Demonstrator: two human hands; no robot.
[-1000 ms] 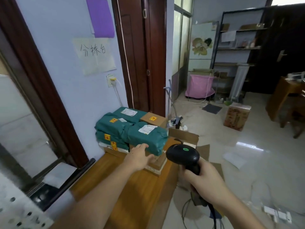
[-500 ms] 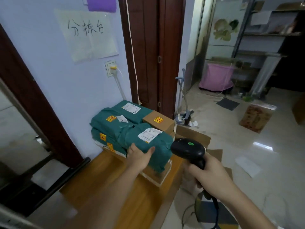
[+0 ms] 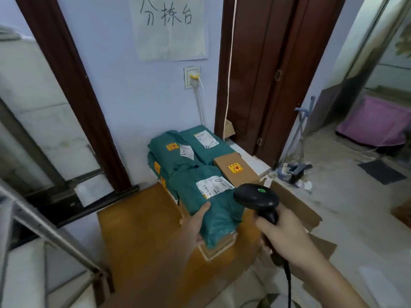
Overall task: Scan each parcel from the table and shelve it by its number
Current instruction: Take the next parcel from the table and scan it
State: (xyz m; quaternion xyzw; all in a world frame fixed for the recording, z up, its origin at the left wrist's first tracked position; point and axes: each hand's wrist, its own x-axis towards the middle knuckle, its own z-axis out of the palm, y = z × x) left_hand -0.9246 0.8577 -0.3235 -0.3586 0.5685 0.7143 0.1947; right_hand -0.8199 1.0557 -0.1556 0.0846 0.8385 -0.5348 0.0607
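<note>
The left hand (image 3: 195, 221) grips the near left edge of the front green parcel (image 3: 213, 210), thumb lying over the top of the wrapping and the other fingers hidden underneath; this parcel lies at the near end of the pile, its white label (image 3: 214, 187) facing up, and it rests on a flat brown carton (image 3: 219, 246) that sits on the wooden tabletop (image 3: 138, 236); the right hand (image 3: 287, 238) is wrapped around the handle of a black barcode scanner (image 3: 258, 200), whose head hangs just to the right of the label, a green light showing on its top, and a dark cable (image 3: 289, 290) runs down from the handle toward the near edge of the view; farther back, more green parcels (image 3: 178, 156) are stacked against the pale blue wall, some bearing yellow stickers and white labels; a small brown box (image 3: 236, 168) with a yellow sticker sits to the right of them, touching the front green parcel's far right corner; on the wall above hangs a paper sign (image 3: 169, 27) with handwritten characters, and below it a wall socket (image 3: 192, 77) with a white plug; a dark wooden door (image 3: 262, 70) stands to the right of the pile; a pink bin (image 3: 375, 121) sits on the floor at the far right.
</note>
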